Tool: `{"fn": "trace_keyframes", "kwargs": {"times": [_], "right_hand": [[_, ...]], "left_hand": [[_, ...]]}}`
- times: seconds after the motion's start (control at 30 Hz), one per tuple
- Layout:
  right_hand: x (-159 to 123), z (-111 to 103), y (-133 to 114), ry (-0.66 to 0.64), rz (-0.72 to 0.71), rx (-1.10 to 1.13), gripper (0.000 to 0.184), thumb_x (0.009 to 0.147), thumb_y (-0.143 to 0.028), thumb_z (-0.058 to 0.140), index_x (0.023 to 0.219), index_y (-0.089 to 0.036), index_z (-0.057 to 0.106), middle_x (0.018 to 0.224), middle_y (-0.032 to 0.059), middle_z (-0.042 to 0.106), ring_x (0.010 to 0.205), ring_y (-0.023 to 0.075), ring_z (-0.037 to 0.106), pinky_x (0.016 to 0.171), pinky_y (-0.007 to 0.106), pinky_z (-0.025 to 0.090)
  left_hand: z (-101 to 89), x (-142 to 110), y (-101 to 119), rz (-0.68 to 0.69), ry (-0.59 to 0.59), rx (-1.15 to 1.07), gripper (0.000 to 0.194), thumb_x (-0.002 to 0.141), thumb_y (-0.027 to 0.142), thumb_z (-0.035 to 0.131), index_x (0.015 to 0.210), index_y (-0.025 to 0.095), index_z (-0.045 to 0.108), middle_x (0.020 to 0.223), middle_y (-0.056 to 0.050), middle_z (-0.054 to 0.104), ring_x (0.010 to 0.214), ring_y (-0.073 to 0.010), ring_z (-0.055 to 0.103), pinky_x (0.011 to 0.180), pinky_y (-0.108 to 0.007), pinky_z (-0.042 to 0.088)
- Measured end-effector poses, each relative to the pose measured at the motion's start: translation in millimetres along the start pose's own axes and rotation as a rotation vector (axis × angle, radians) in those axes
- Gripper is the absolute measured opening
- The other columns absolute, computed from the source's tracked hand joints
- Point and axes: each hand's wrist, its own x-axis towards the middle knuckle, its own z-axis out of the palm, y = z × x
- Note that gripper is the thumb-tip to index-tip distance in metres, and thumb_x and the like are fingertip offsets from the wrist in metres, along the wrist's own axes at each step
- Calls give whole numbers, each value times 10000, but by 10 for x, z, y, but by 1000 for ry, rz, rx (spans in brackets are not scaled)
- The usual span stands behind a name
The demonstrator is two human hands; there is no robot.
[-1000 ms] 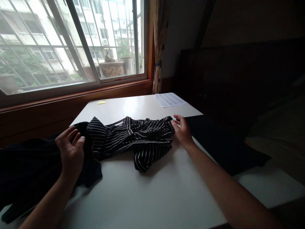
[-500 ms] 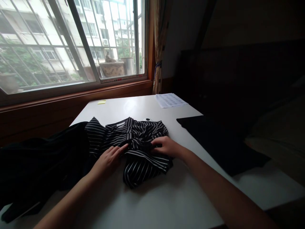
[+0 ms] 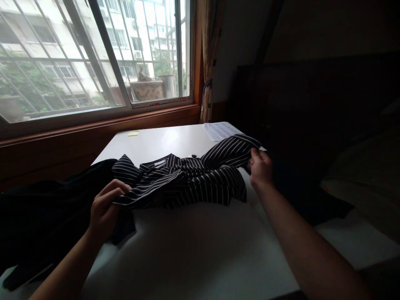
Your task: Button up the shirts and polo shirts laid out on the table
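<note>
A black shirt with white stripes (image 3: 200, 183) lies partly bunched on the white table (image 3: 187, 250), stretched between both hands. My left hand (image 3: 108, 202) pinches its near left edge. At the right, my right hand (image 3: 261, 166) grips a raised striped part, probably a sleeve, and lifts it off the tabletop. The collar with a pale label shows at the shirt's far side. Fingertips of both hands are partly hidden by cloth or turned away.
Dark clothing (image 3: 46, 216) is heaped on the left. Another dark cloth (image 3: 300, 196) lies at the right edge. Printed papers (image 3: 215, 130) and a yellow sticky note (image 3: 133, 133) sit at the back. A small white-and-black object (image 3: 194, 156) lies behind the shirt. Beyond is a barred window (image 3: 150, 50).
My hands have moved apart, the left toward the left and nearer, the right toward the right and up. The striped shirt has been pulled wider, and its right part is lifted.
</note>
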Motion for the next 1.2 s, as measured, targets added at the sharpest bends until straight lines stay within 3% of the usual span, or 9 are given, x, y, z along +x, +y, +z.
{"fn": "trace_keyframes", "kwargs": {"times": [0.1, 0.2, 0.33, 0.47, 0.57, 0.67, 0.8, 1.03, 1.2], "right_hand": [[109, -54, 103, 214, -44, 0, 319, 856, -477, 569, 709, -218, 455, 617, -70, 392, 546, 111, 388, 522, 240, 346], [112, -40, 181, 250, -104, -144, 213, 814, -403, 613, 817, -204, 536, 776, -21, 547, 729, 163, 531, 704, 308, 452], [-66, 86, 168, 130, -228, -280, 259, 760, -306, 671, 964, -208, 546, 892, 5, 570, 824, 193, 569, 814, 365, 477], [-428, 293, -21, -160, -471, -386, 164, 838, -260, 625, 987, -210, 578, 989, 48, 574, 849, 201, 576, 834, 386, 502], [-734, 429, -191, -618, -561, -451, 100, 897, -245, 601, 981, -224, 651, 994, 63, 632, 992, 237, 589, 970, 441, 464], [-983, 501, -289, -1078, -533, -440, 324, 882, -297, 678, 1204, -277, 645, 1218, 73, 618, 1152, 246, 556, 1045, 443, 435], [-1126, 509, -310, -1373, -497, -438, 302, 849, -314, 733, 1148, -282, 709, 1177, 59, 643, 1111, 232, 576, 997, 407, 463], [-1034, 448, -333, -1583, -292, -398, 196, 878, -360, 668, 893, -204, 785, 833, 25, 726, 756, 154, 654, 712, 274, 483], [-1012, 382, -454, -1760, 3, -465, 262, 853, -427, 675, 891, -198, 794, 732, 15, 731, 625, 133, 638, 594, 240, 461]], "left_hand": [[47, 14, 83, -39, -398, -184, 320, 917, 328, 482, 652, 164, 558, 748, -52, 544, 673, -177, 523, 609, -291, 418], [261, 10, 228, -130, -834, -289, 336, 872, 326, 516, 577, 171, 471, 636, -17, 462, 593, -146, 457, 571, -268, 395], [514, -38, 392, -190, -1212, -537, 322, 770, 321, 602, 554, 178, 411, 591, -5, 453, 571, -136, 452, 562, -259, 395], [470, -37, 477, -248, -1397, -808, 328, 827, 449, 602, 666, 164, 620, 797, -113, 688, 747, -233, 655, 701, -308, 520], [373, 6, 525, -291, -1270, -823, 439, 916, 538, 523, 730, 179, 695, 905, -131, 735, 825, -254, 703, 784, -348, 565], [398, 29, 487, -288, -862, -554, 360, 982, 445, 493, 854, 198, 720, 1004, -102, 729, 929, -233, 691, 851, -363, 566], [573, -36, 195, -118, -447, -39, 194, 986, 282, 525, 1081, 225, 684, 1258, -91, 638, 1161, -237, 592, 1004, -441, 503], [685, -179, -202, 96, -504, 439, 521, 886, 196, 669, 1377, 280, 516, 1301, -68, 599, 1170, -270, 519, 981, -476, 505], [743, -193, -116, 97, -568, 405, 222, 936, 167, 591, 1134, 241, 659, 1038, -54, 646, 943, -218, 565, 840, -385, 521]]}}
